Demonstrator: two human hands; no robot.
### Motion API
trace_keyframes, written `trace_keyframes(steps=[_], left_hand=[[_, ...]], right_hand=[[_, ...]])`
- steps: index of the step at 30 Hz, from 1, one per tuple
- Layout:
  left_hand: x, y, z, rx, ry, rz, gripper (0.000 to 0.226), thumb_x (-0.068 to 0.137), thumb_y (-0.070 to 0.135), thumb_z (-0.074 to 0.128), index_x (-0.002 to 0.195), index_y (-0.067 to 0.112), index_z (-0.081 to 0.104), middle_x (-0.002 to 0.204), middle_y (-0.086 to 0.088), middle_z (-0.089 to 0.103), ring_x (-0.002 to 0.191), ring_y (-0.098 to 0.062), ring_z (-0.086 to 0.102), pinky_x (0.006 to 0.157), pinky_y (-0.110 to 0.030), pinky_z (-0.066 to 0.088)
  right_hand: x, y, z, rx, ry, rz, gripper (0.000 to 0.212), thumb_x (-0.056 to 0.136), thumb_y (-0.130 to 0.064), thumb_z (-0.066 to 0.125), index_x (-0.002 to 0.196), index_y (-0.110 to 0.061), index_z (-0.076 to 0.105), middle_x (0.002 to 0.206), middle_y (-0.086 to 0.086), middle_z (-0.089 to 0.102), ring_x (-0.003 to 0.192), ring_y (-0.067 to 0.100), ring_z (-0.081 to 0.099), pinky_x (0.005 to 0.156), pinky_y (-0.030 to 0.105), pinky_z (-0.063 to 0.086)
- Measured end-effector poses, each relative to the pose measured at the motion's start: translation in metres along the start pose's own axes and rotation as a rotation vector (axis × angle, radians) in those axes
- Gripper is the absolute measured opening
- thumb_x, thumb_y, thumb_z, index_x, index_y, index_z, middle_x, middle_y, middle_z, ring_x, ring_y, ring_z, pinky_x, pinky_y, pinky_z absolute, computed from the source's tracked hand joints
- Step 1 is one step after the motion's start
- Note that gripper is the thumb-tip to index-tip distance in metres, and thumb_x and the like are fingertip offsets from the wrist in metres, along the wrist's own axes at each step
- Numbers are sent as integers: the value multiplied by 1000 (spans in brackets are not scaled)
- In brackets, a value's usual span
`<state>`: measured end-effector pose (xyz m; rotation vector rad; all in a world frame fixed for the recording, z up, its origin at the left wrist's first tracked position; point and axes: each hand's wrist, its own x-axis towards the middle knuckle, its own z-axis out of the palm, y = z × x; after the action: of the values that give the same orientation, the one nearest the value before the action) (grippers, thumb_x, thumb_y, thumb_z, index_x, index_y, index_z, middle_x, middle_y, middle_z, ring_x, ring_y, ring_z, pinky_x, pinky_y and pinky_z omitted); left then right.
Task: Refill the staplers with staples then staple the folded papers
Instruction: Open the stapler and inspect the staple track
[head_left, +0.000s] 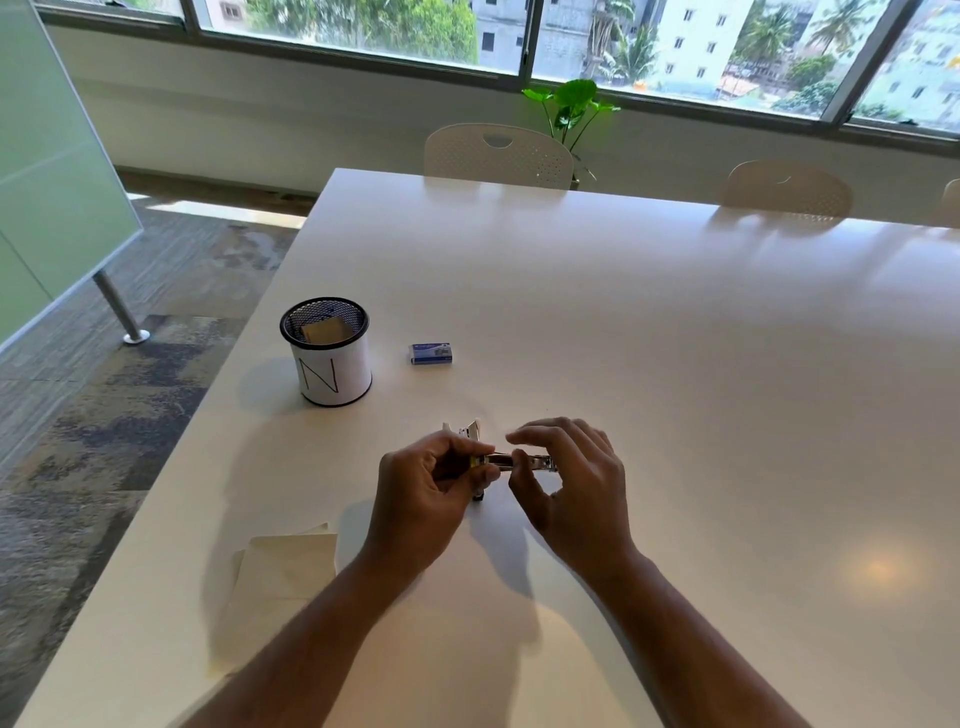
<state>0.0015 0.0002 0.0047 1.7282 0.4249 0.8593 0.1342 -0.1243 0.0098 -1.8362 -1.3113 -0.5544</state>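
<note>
Centre of frame, lower half: we hold the stapler (511, 461) just above the table (675, 338), cover swung up and back, metal staple channel exposed.

Left hand (431, 499): fingers curled round the hinge end of the stapler, thumb and forefinger pinching it.

Right hand (569, 483): thumb and forefinger closed on the channel near its middle, the other fingers loosely spread above. Whether a strip of staples sits between those fingertips we cannot tell; too small and blurred.

Staple box (431, 353): above the hands, centre-left, closed as far as we see, well apart from the stapler.

Folded papers (283, 571): lower left, stacked beside the left forearm, not yet stapled by our judgement.

Mesh cup (326, 351) marked "N": left of the box, something tan inside.

Status, as we judge it: refill in hand, cover not closed; stapling all still to do.
</note>
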Motion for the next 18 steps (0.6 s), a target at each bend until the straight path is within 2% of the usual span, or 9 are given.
trace_keyframes(steps=[3, 6, 11, 15, 18], left_hand=[[1, 0, -1, -17, 17, -21, 23, 81, 16, 83, 99, 28, 75, 94, 10, 80, 91, -10, 77, 84, -25, 61], [2, -1, -2, -33, 24, -37, 22, 81, 14, 83, 99, 24, 77, 94, 9, 80, 91, -13, 78, 84, -25, 61], [2, 1, -2, -37, 15, -27, 21, 81, 12, 84, 98, 22, 77, 92, 10, 80, 88, -12, 78, 81, -22, 61], [2, 2, -2, -32, 17, -21, 21, 81, 14, 83, 98, 26, 76, 93, 10, 80, 89, -11, 78, 81, -21, 61], [4, 2, -2, -48, 32, -26, 21, 80, 16, 83, 97, 27, 76, 93, 8, 80, 88, -14, 78, 81, -25, 62]], right_hand=[[1, 3, -1, 68, 33, -4, 10, 91, -7, 72, 98, -12, 77, 97, -2, 75, 88, 18, 70, 74, 39, 56], [2, 6, -1, 127, 38, -32, 15, 95, -9, 61, 93, -11, 77, 93, -1, 75, 85, 18, 68, 71, 37, 55], [0, 9, -3, 230, 26, 6, 20, 92, -7, 52, 88, -12, 71, 95, -4, 72, 89, 19, 67, 73, 38, 53], [1, 6, -3, 207, 29, 77, 11, 91, -21, 70, 84, -15, 64, 93, -4, 71, 88, 18, 67, 73, 32, 54], [2, 7, -2, 185, 82, 120, 16, 85, -11, 75, 82, -13, 60, 89, -4, 71, 84, 19, 68, 72, 35, 56]])
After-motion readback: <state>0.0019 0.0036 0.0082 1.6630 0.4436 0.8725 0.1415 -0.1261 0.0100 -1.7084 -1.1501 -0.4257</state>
